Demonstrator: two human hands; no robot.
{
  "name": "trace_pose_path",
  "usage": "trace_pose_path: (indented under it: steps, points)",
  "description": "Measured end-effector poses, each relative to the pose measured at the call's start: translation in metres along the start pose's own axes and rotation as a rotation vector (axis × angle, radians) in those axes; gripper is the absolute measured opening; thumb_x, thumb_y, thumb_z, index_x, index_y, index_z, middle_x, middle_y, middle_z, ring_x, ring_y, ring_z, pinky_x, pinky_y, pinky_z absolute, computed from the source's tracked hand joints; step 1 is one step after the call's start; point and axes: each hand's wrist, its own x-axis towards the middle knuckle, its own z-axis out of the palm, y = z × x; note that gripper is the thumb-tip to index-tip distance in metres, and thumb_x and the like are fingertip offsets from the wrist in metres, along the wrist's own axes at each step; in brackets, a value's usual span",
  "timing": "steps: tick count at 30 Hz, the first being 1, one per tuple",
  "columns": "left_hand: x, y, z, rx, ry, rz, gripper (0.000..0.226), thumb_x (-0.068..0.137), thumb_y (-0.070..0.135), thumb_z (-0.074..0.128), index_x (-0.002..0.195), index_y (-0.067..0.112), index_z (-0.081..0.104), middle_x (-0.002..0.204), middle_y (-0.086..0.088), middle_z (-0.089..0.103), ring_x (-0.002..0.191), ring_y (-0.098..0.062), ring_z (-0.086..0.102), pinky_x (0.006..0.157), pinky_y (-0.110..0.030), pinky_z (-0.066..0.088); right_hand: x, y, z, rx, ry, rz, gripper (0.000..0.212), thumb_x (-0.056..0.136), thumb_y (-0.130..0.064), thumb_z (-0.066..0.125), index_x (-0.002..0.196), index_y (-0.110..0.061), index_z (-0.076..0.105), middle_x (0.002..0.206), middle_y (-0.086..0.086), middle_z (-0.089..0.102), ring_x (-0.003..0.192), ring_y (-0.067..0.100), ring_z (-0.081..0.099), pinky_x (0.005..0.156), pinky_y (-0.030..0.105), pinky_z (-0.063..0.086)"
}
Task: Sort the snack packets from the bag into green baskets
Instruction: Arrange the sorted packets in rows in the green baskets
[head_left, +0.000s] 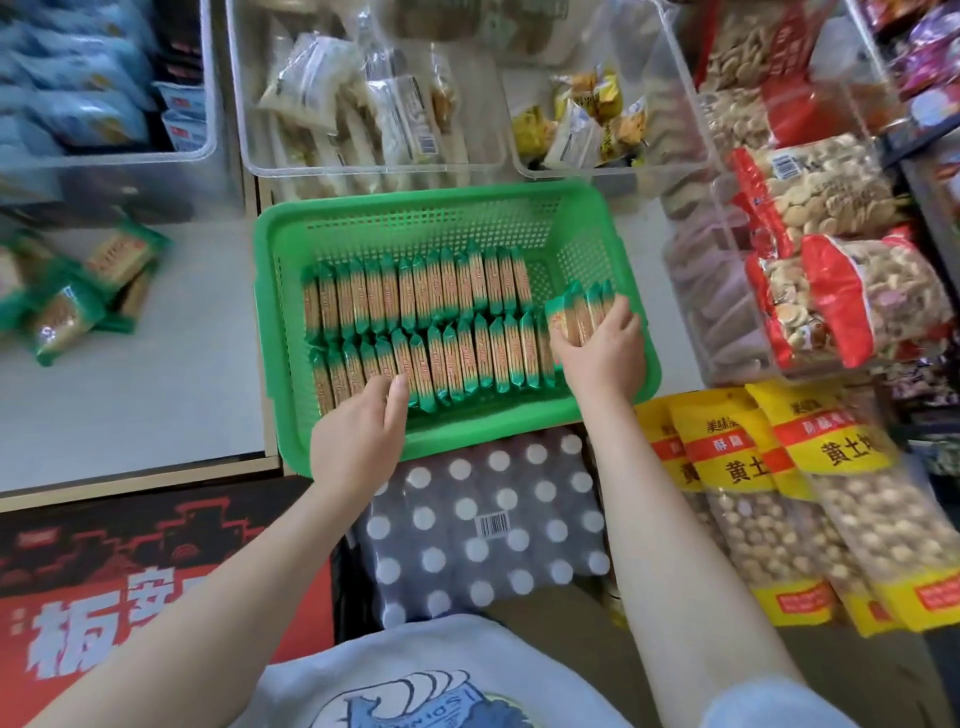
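Note:
A green basket (582, 218) sits on the white counter, holding two neat rows of green-ended snack packets (415, 291) standing on edge. My right hand (605, 353) grips a small stack of packets (576, 312) at the right end of the near row, inside the basket. My left hand (363, 431) rests on the near-left packets with fingers fairly straight, thumb up against the row. A few loose packets of the same kind (78, 291) lie on the counter at far left. No bag is in view.
Clear bins of wrapped snacks (363, 104) stand behind the basket. A shrink-wrapped pack of bottles (483, 519) sits under its near edge. Large yellow and red cookie bags (779, 493) crowd the right side. White counter (130, 405) spreads to the left.

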Motion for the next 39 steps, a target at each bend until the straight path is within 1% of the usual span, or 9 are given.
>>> trace_pose_path:
  steps: [4,7,10,16,20,25,30,33,39]
  points:
    - [0.003,0.0,0.0,-0.016,0.016,-0.04,0.05,0.106,0.049,0.017,0.083,0.019,0.049,0.068,0.003,0.053,0.059,-0.015,0.05,0.048,-0.029,0.034,0.03,-0.025,0.001,0.084,0.119,-0.056,0.085,0.084,-0.055,0.069,0.144,-0.006,0.035,0.13,0.018,0.053,0.11,0.032,0.056,0.082,0.042,0.054]
    - [0.005,-0.001,0.001,-0.025,0.022,-0.088,0.049,0.107,0.046,0.019,0.088,0.015,0.052,0.068,0.004,0.051,0.058,-0.012,0.045,0.049,-0.029,0.032,0.053,-0.038,0.014,0.023,-0.032,-0.065,0.085,0.089,-0.052,0.067,0.15,-0.005,0.029,0.139,0.021,0.045,0.12,0.032,0.051,0.087,0.04,0.052]
    - [0.005,-0.001,0.003,-0.022,0.031,-0.063,0.049,0.107,0.046,0.02,0.085,0.014,0.051,0.066,0.001,0.053,0.058,-0.013,0.049,0.048,-0.031,0.033,0.059,-0.041,0.027,-0.008,-0.173,-0.087,0.075,0.091,-0.046,0.068,0.146,-0.005,0.037,0.146,0.024,0.037,0.128,0.034,0.048,0.09,0.04,0.053]
    - [0.005,-0.001,0.003,0.018,0.03,-0.049,0.048,0.107,0.046,0.021,0.081,0.016,0.048,0.064,0.001,0.053,0.055,-0.015,0.051,0.045,-0.03,0.035,0.059,-0.035,0.033,0.063,-0.196,-0.018,0.059,0.092,-0.041,0.069,0.131,-0.005,0.044,0.117,0.012,0.06,0.095,0.027,0.065,0.071,0.04,0.059]
    - [0.005,0.0,0.003,0.037,0.026,-0.049,0.047,0.107,0.045,0.021,0.08,0.017,0.048,0.064,0.002,0.052,0.055,-0.012,0.05,0.044,-0.03,0.034,0.067,-0.04,0.028,0.109,-0.101,0.022,0.045,0.1,-0.028,0.059,0.133,-0.003,0.04,0.12,0.017,0.062,0.097,0.034,0.068,0.075,0.046,0.06]
    - [0.006,0.0,0.004,0.058,0.019,-0.052,0.047,0.106,0.045,0.022,0.078,0.017,0.048,0.063,0.002,0.051,0.054,-0.015,0.051,0.046,-0.034,0.04,0.074,-0.037,0.026,0.096,-0.162,-0.083,0.033,0.105,-0.025,0.048,0.128,-0.001,0.046,0.122,0.018,0.055,0.097,0.033,0.064,0.074,0.041,0.056]
    - [0.005,0.001,0.004,0.072,0.005,-0.057,0.045,0.106,0.043,0.024,0.08,0.017,0.049,0.063,0.002,0.052,0.055,-0.017,0.053,0.046,-0.038,0.044,0.068,-0.029,0.032,0.316,-0.149,-0.129,0.026,0.103,-0.03,0.053,0.112,-0.005,0.056,0.105,0.009,0.064,0.08,0.021,0.06,0.055,0.023,0.042]
    - [0.006,0.0,0.005,0.077,0.006,-0.047,0.046,0.106,0.044,0.023,0.079,0.018,0.049,0.062,0.002,0.052,0.054,-0.017,0.052,0.045,-0.037,0.043,0.066,-0.022,0.041,0.287,-0.251,-0.123,0.027,0.101,-0.032,0.057,0.117,-0.011,0.061,0.105,0.004,0.068,0.086,0.022,0.065,0.066,0.03,0.053]
    - [0.005,0.0,0.003,0.072,0.007,-0.035,0.042,0.107,0.041,0.024,0.08,0.017,0.046,0.064,0.002,0.053,0.056,-0.022,0.054,0.049,-0.042,0.047,0.068,-0.027,0.04,0.26,-0.108,-0.049,0.024,0.101,-0.029,0.057,0.11,-0.007,0.06,0.104,0.006,0.068,0.085,0.022,0.065,0.065,0.031,0.05]
